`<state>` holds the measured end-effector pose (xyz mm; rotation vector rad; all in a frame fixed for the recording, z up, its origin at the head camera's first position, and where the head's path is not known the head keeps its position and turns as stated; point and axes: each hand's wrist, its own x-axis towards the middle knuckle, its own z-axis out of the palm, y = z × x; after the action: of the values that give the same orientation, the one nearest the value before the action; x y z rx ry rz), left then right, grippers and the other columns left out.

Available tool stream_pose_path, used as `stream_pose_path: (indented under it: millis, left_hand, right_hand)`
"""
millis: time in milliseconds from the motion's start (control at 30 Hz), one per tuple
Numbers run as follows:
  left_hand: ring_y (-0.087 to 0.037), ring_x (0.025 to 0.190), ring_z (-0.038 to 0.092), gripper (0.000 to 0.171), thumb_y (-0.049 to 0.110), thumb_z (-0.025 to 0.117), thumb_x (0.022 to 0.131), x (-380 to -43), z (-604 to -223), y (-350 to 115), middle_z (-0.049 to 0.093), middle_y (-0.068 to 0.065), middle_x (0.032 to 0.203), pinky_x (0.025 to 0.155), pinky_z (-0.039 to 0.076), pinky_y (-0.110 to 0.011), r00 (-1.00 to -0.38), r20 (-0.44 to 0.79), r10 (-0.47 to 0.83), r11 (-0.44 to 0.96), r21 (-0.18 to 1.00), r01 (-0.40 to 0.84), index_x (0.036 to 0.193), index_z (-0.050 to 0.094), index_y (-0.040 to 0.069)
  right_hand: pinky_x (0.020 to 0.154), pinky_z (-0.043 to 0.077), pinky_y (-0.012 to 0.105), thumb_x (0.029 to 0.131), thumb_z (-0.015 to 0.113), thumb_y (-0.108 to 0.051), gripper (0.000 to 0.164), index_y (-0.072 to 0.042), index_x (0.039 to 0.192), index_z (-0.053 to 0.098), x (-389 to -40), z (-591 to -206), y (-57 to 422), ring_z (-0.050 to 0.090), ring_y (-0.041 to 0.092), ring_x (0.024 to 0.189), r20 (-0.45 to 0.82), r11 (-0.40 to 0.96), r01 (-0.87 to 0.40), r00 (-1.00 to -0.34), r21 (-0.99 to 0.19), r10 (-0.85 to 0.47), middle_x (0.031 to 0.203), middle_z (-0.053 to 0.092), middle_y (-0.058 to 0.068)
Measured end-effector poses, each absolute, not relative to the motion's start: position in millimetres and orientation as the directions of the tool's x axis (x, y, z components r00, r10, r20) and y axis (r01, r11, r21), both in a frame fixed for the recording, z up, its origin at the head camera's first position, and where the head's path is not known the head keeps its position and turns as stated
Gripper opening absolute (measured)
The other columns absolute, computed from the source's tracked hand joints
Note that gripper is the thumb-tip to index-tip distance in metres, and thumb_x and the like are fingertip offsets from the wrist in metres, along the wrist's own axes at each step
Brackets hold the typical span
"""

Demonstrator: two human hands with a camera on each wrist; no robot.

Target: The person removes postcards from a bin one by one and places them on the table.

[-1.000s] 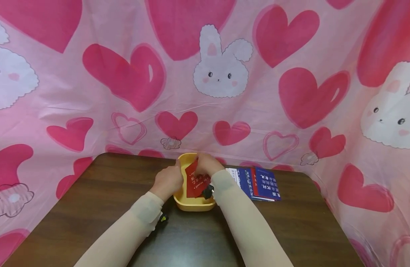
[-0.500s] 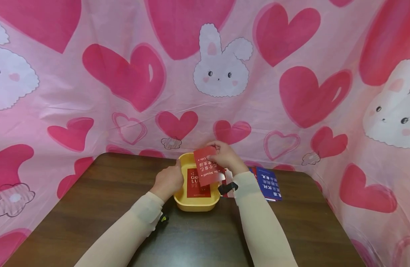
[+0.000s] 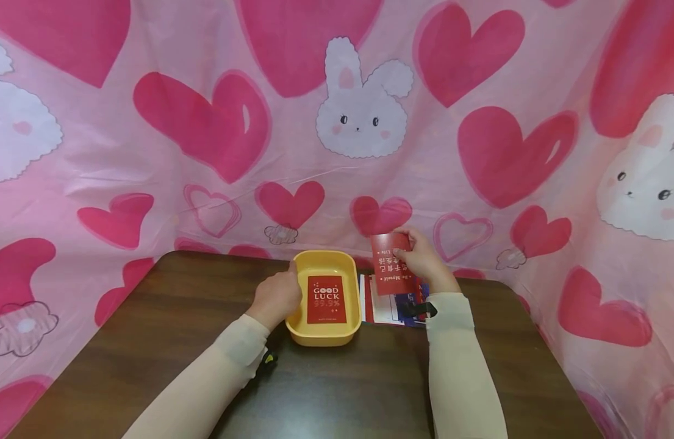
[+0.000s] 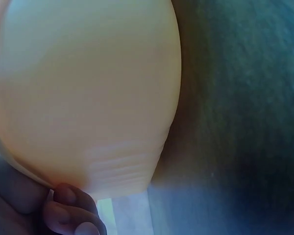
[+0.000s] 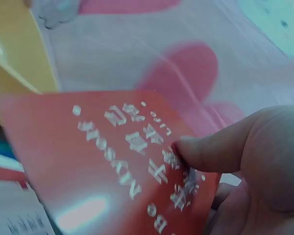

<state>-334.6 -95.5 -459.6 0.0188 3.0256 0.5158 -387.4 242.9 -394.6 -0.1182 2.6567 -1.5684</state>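
A yellow plastic basin (image 3: 322, 339) stands on the table, with a red card reading GOOD LUCK (image 3: 327, 311) lying flat on its bottom. My left hand (image 3: 277, 297) grips the basin's left rim; in the left wrist view its curled fingertips (image 4: 68, 215) show against the outer wall. Right of the basin, my right hand (image 3: 424, 259) pinches another red card (image 3: 388, 262) printed with white characters, thumb on its face. This card (image 5: 112, 147) is held in the air above several spread cards (image 3: 380, 310), partly covering them.
The spread white, red and blue cards lie close against the basin's right side, part of them hidden by the right hand and wrist strap. A pink curtain with hearts and rabbits (image 3: 364, 116) hangs behind the dark wooden table (image 3: 309, 390).
My right hand has lifted the red card out of the basin and carried it right, over the spread cards. The GOOD LUCK card is now uncovered. My left hand stays on the rim.
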Motion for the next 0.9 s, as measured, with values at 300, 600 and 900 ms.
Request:
stream_pose_path:
  millis: [300,600,900]
  left_hand:
    - [-0.030,0.086,0.067,0.074,0.031,0.064,0.111,-335.9,-460.0,-98.4,0.076,-0.015,0.111,0.080,0.067,-0.047,-0.996,-0.084,0.014,0.943,0.332,-0.015,0.174,0.036,0.003]
    - [-0.030,0.085,0.067,0.077,0.031,0.062,0.113,-336.6,-461.9,-98.7,0.077,-0.016,0.112,0.078,0.065,-0.046,-0.997,-0.076,0.028,0.947,0.321,0.003,0.177,0.032,0.002]
    - [-0.030,0.087,0.067,0.079,0.033,0.064,0.112,-336.4,-462.1,-98.7,0.076,-0.015,0.112,0.080,0.066,-0.047,-0.995,-0.091,0.029,0.942,0.335,-0.003,0.177,0.032,0.001]
  right_hand:
    - [0.071,0.058,0.033,0.111,0.044,-0.010,0.052,-0.003,0.162,0.048,-387.4,-398.3,291.6,0.061,0.027,0.098,-0.050,0.455,0.064,-0.998,-0.888,0.043,0.141,0.054,0.027]
    - [0.070,0.061,0.039,0.116,0.035,-0.027,0.053,-0.004,0.162,0.045,-381.2,-416.7,343.2,0.058,0.035,0.113,-0.190,0.498,0.279,-0.956,-0.821,0.222,0.153,0.048,0.027]
    - [0.065,0.057,0.039,0.113,0.036,-0.031,0.046,0.002,0.136,0.059,-397.3,-456.5,371.1,0.061,0.030,0.089,-0.168,0.589,0.304,-0.947,-0.749,0.275,0.116,0.058,0.025]
